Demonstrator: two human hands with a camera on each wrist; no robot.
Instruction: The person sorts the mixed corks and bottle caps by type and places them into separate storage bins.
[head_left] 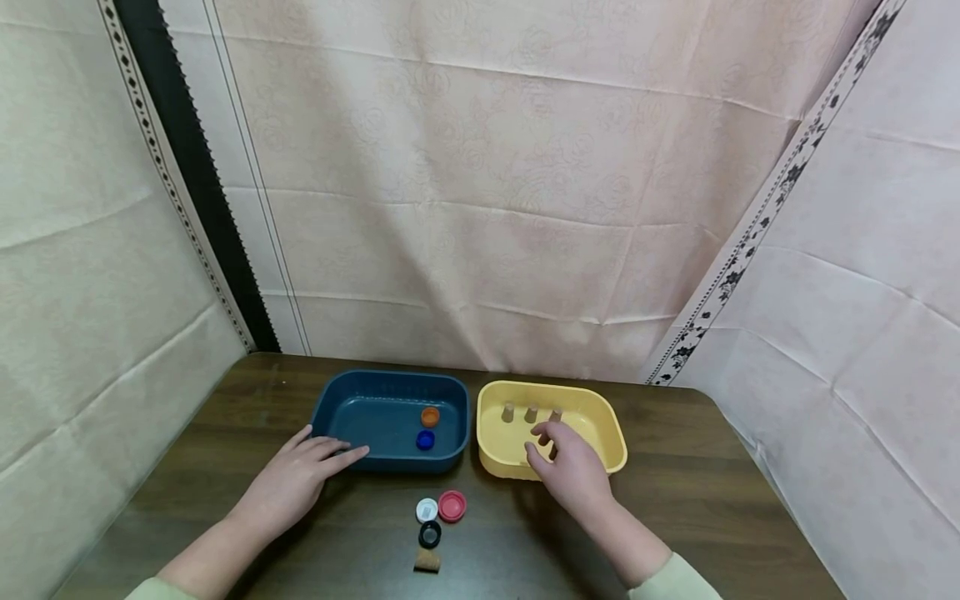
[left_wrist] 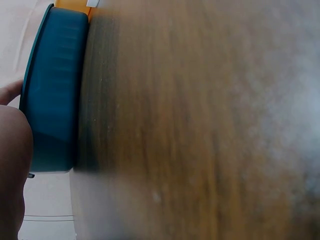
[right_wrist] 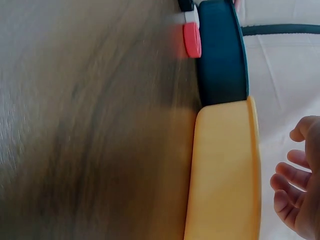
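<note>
Cream cloth (head_left: 97, 250) hangs on the far left, ending in a border of little dark diamonds next to a black strip (head_left: 191, 175). Then comes the left hand (head_left: 292, 479), relaxed and gripping nothing, fingers spread over the near left corner of a dark blue tray (head_left: 375, 423), so it's kinda blocking that bit. Towards the tray's right end sit an orange cap (head_left: 430, 417) and a bright blue cap (head_left: 425, 439). In front, on the brown wood-look table (head_left: 675, 467), there's a white cap (head_left: 427, 510) with a greyish mark (way too small to read), a black cap (head_left: 422, 534) and a brown piece (head_left: 427, 560) in a rough column, plus a red cap (head_left: 452, 506) right by the white one. Next is the yellow tray (head_left: 592, 425), just beside the blue one, with three light brown pegs (head_left: 532, 413) in a row. The right hand (head_left: 573, 471) hovers over its near side, loosely curved with nothing pinched that I can see, hiding part of the tray. Far right, more pale cloth (head_left: 862, 350) with a black floral border (head_left: 750, 242).
</note>
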